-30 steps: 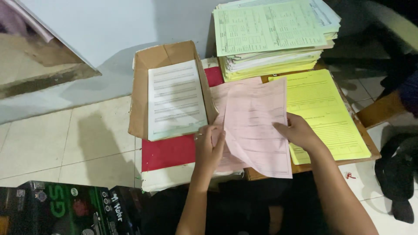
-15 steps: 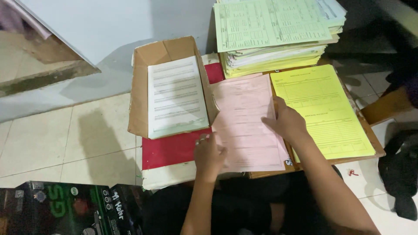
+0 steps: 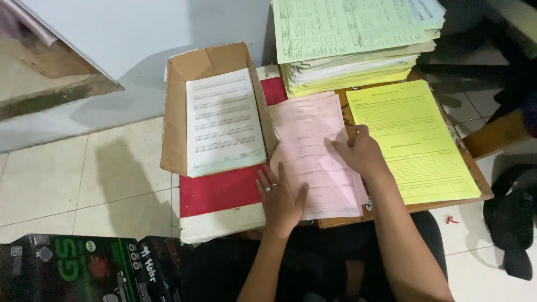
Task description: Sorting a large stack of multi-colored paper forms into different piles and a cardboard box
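A stack of pink paper forms (image 3: 313, 140) lies flat in front of me. My left hand (image 3: 279, 196), a ring on one finger, rests palm down with fingers spread on the stack's lower left corner. My right hand (image 3: 361, 154) presses on the pink stack's right edge, fingers curled at the border with a yellow form (image 3: 414, 140) beside it. Neither hand holds a sheet off the stack.
An open cardboard box (image 3: 176, 112) holding white printed sheets (image 3: 224, 120) sits to the left on a red and white surface (image 3: 218, 193). A tall pile of green, white and yellow forms (image 3: 347, 39) stands behind. A dark printed box (image 3: 72, 268) lies on the tiled floor at lower left.
The pink sheet that was lifted between my hands has been laid flat on the pink stack. My left hand has opened and flattened on it; my right hand settled at its right edge.
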